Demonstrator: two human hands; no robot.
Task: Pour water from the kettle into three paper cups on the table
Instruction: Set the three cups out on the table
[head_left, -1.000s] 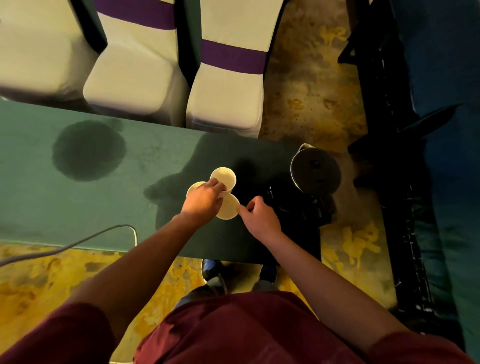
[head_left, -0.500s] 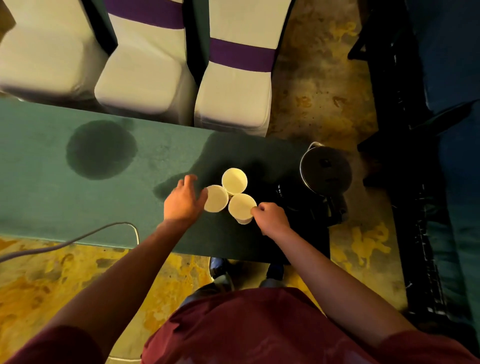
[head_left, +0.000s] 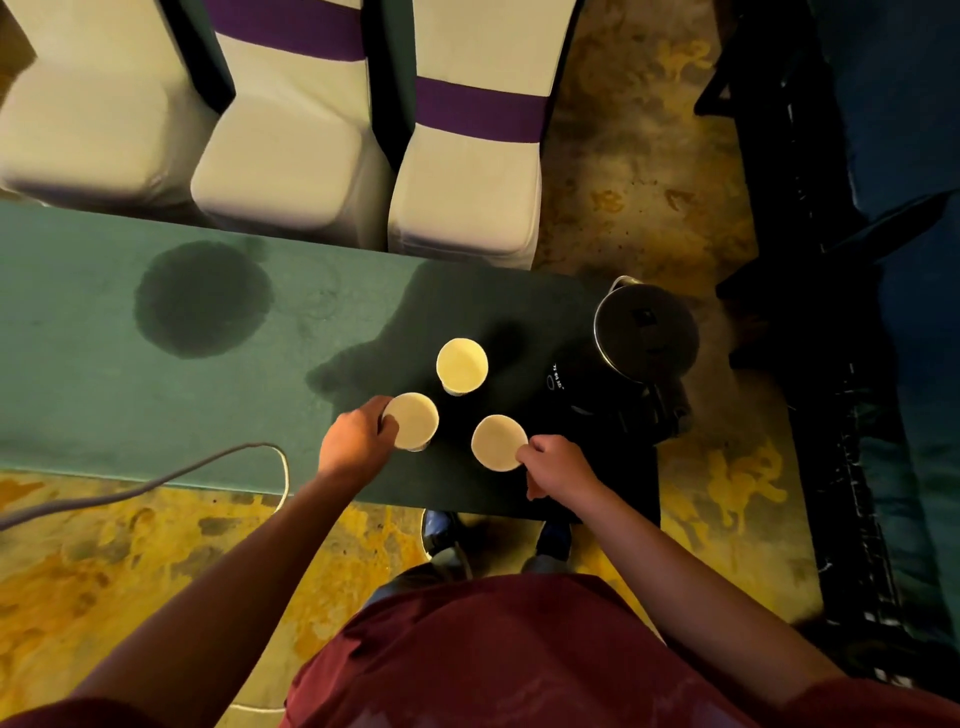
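Three pale paper cups stand upright and apart on the green table (head_left: 93, 395). My left hand (head_left: 356, 441) grips the left cup (head_left: 415, 420) at its left side. My right hand (head_left: 558, 467) pinches the near right rim of the right cup (head_left: 497, 441). The far cup (head_left: 461, 365) stands free between them, further back. A steel kettle (head_left: 647, 330) with a dark lid sits on its black base at the table's right end, right of the cups, and neither hand touches it.
A dark wet patch (head_left: 202, 299) marks the cloth at the left. A grey cable (head_left: 156, 480) hangs over the near table edge. Three white chairs (head_left: 462, 171) with purple bands stand behind the table. Dark furniture (head_left: 831, 364) fills the right side.
The three cups, bunched together before, now stand spread apart. My left hand has closed around the left cup and my right hand has drawn the right cup toward me.
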